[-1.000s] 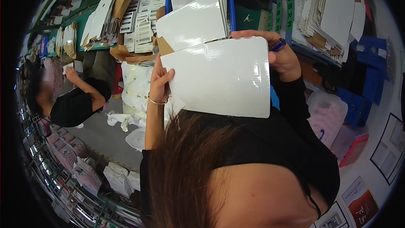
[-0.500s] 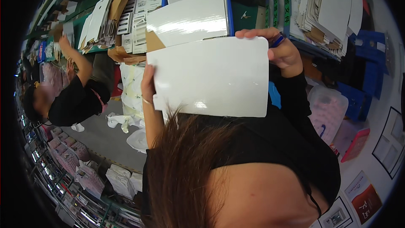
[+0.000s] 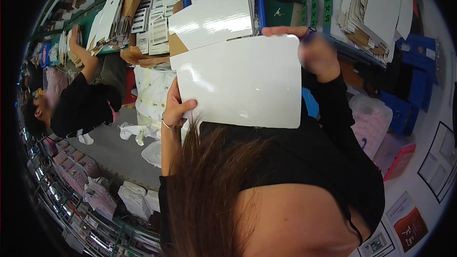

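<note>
While my left hand [image 3: 176, 107] pinches the card [image 3: 238, 83] by its left edge, my right hand [image 3: 318, 54] meets its far right corner, too blurred to tell how closed. The card is raised, not put down; what's left is unclear. Beyond lie white sheets [image 3: 214, 16] over a blue bin [image 3: 258, 0].

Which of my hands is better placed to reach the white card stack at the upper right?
Probably your right hand, at the upper right corner of the white sheet, nearer the card stack; your left hand holds the left edge.
</note>
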The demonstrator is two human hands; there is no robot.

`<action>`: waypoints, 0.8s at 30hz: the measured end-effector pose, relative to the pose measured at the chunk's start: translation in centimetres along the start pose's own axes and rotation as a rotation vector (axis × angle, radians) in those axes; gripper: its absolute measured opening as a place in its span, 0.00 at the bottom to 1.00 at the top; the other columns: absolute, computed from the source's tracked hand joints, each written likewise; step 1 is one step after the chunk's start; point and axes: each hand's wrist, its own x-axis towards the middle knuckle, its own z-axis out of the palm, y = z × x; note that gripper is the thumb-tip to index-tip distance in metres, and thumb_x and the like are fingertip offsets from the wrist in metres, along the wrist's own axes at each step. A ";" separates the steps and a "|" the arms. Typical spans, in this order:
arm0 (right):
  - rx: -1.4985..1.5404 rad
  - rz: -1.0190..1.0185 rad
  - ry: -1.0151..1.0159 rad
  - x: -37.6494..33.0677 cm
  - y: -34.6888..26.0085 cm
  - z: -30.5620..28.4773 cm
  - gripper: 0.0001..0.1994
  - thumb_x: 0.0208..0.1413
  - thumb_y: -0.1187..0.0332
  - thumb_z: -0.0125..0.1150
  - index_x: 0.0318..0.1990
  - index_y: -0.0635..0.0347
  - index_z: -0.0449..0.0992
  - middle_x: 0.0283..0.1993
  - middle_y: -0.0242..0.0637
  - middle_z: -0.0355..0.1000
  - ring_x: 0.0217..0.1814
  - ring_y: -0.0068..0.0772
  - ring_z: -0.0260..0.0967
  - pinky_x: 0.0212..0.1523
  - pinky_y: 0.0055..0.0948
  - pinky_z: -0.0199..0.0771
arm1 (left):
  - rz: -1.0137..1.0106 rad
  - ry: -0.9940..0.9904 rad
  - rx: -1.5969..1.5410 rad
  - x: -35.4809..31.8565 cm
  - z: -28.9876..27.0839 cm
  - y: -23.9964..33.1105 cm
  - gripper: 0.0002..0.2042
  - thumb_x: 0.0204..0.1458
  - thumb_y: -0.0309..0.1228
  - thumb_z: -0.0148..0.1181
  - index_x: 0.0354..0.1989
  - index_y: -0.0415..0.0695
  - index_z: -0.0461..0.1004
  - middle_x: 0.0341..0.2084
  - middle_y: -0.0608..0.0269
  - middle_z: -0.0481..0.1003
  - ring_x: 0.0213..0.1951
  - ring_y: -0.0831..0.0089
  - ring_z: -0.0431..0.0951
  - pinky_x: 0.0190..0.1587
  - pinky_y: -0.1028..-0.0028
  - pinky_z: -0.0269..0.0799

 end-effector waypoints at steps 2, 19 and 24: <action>-0.008 0.044 0.080 0.8 0.3 0.0 0.30 0.36 0.66 0.66 0.51 0.63 0.66 0.57 0.46 0.59 0.52 0.39 0.64 0.51 0.28 0.64 | -0.028 0.008 -0.075 0.5 -0.7 -0.7 0.35 0.32 0.18 0.60 0.55 0.36 0.55 0.44 0.51 0.69 0.38 0.69 0.72 0.40 0.80 0.67; -0.232 0.095 0.256 0.0 1.8 0.5 0.19 0.40 0.66 0.63 0.44 0.59 0.74 0.36 0.37 0.72 0.08 0.12 0.46 0.12 0.03 0.46 | -0.209 0.045 -0.375 0.0 -1.0 -2.8 0.28 0.41 0.19 0.52 0.55 0.33 0.54 0.44 0.49 0.69 0.37 0.69 0.73 0.35 0.83 0.70; -0.209 -0.098 0.188 0.1 2.1 1.1 0.19 0.42 0.68 0.61 0.45 0.59 0.73 0.36 0.35 0.73 0.07 0.11 0.42 0.10 0.04 0.42 | -0.227 0.118 -0.248 0.4 -0.8 -2.2 0.26 0.46 0.21 0.50 0.56 0.33 0.54 0.44 0.49 0.68 0.37 0.71 0.73 0.35 0.83 0.70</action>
